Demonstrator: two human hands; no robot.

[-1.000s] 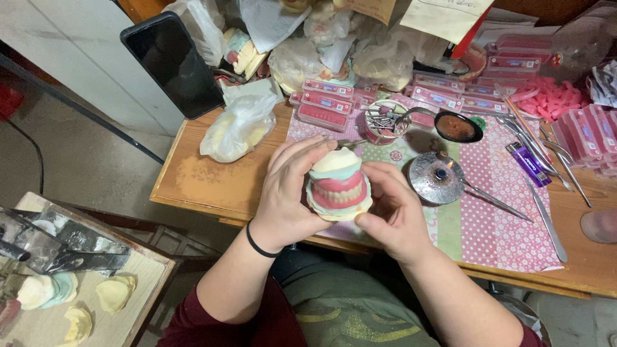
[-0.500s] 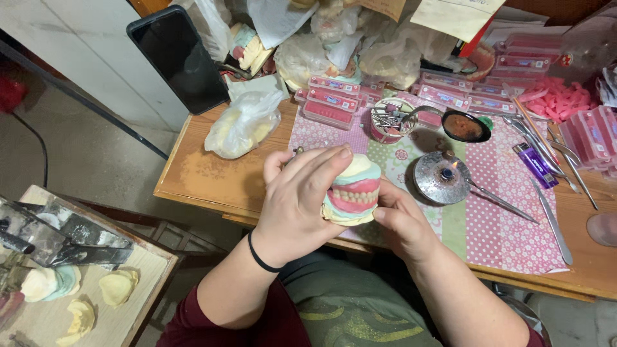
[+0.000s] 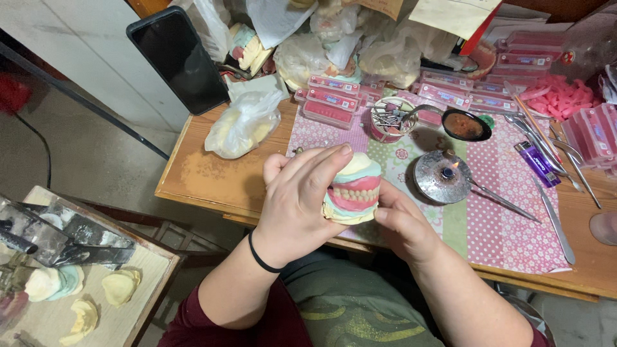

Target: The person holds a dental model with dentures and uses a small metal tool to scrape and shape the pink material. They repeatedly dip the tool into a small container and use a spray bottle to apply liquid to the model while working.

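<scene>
Both hands hold a dental model: pink wax gums with a row of teeth between pale plaster casts. My left hand, a black band at its wrist, wraps over the model's top and left side. From below and to the right, my right hand supports it. The model is held above the near edge of the wooden table, its teeth facing me.
A small lit burner stands right of the model, with metal tools and a purple lighter beside it. Pink tooth boxes, bagged casts and a dark phone lie behind. Plaster casts rest on a low stand at left.
The model has been turned and tilted in my hands, so the teeth now face me. My left hand has shifted over its top.
</scene>
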